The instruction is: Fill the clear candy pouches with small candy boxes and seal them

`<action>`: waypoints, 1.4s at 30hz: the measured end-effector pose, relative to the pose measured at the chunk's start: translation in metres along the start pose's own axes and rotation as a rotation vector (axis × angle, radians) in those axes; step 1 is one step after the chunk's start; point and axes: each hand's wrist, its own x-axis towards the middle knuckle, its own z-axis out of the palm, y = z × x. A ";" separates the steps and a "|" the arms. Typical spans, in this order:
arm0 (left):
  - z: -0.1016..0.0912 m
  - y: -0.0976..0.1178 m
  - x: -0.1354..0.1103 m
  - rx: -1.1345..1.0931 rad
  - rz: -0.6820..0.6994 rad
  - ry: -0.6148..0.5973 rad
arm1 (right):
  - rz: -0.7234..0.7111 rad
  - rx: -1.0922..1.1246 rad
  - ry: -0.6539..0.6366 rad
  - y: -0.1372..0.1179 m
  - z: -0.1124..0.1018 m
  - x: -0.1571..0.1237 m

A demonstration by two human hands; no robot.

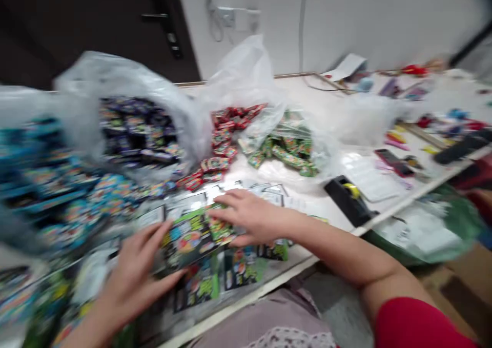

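Note:
My left hand [140, 266] is at the left side of a black-and-green printed pouch [190, 238], its fingers and thumb at the pouch's edges. Over the right end of that pouch, my right hand [253, 217] has a small green packet [221, 229] between its thumb and fingers. Motion blur hides whether the packet is inside the pouch or on top of it. More black-and-green pouches [246, 266] lie flat under and beside both hands, along the table's front edge. Pale pouch backs [188, 204] show just behind them.
Behind stand clear plastic bags with dark purple packets [138, 132], red packets [223, 138] and green packets [292, 150]. Blue packets [77, 194] heap up at the left. To the right are a black tape dispenser [349, 199], a phone [394, 162] and scattered small items.

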 end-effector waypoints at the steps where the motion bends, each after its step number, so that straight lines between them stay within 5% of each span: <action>1: -0.003 0.002 -0.003 -0.008 -0.001 -0.025 | 0.002 0.039 0.013 0.002 0.000 -0.002; 7: -0.016 0.011 -0.006 -0.083 -0.104 -0.061 | 0.168 0.117 0.211 0.012 -0.007 -0.002; 19: -0.020 0.013 -0.014 -0.169 -0.097 -0.107 | -0.084 0.225 -0.087 0.001 -0.004 0.010; 27: -0.021 0.017 -0.011 -0.222 -0.085 -0.137 | -0.021 0.200 -0.082 0.004 0.005 0.017; 31: -0.018 0.017 -0.013 -0.211 -0.108 -0.108 | 0.023 0.334 -0.019 -0.001 0.022 0.022; 36: -0.016 0.013 -0.023 -0.140 -0.200 0.029 | 0.158 0.360 0.261 -0.027 0.042 0.022; 38: -0.014 0.010 -0.025 -0.130 -0.196 0.034 | 0.134 0.336 0.238 -0.036 0.047 0.024; 40: -0.014 0.006 -0.026 -0.136 -0.199 0.034 | 0.109 0.390 0.201 -0.030 0.052 0.031; 42: -0.014 0.002 -0.028 -0.135 -0.220 0.058 | 0.230 0.448 0.244 -0.001 0.055 0.044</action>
